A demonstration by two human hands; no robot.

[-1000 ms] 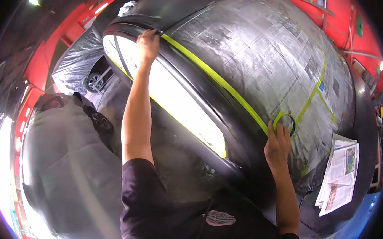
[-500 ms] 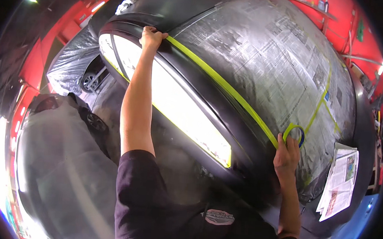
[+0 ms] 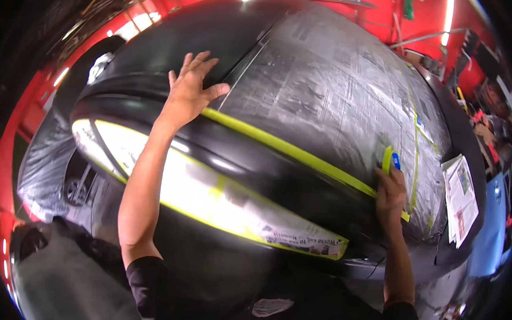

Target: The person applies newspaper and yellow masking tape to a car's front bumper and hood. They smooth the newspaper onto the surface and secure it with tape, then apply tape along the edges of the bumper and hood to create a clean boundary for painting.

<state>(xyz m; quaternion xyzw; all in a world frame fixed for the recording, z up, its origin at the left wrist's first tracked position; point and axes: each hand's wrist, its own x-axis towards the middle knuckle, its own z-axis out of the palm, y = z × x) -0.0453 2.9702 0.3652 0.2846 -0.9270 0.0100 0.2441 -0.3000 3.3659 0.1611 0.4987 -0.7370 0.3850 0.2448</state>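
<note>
My left hand (image 3: 190,95) is spread open over the dark car's (image 3: 210,39) roof edge, its thumb just above the left end of a yellow-green tape strip (image 3: 291,153). From there the strip runs to the right along the lower border of the newspaper-covered glass (image 3: 330,77). At its right end my right hand (image 3: 391,196) grips a roll of masking tape (image 3: 388,159), which stands up above the fingers and shows a blue core. Whether the strip is pressed flat along its whole length I cannot tell.
Below the strip, the side windows (image 3: 247,217) are papered and edged with yellow tape. Loose newspaper sheets (image 3: 461,200) lie on the car at the right. Another dark car (image 3: 64,283) stands lower left, and a plastic-wrapped vehicle (image 3: 50,161) is behind it. Red walls surround the space.
My left hand has opened and lifted off the tape's left end, which it was pressing before. My right hand still holds the roll. The view has shifted, so the car appears turned.
</note>
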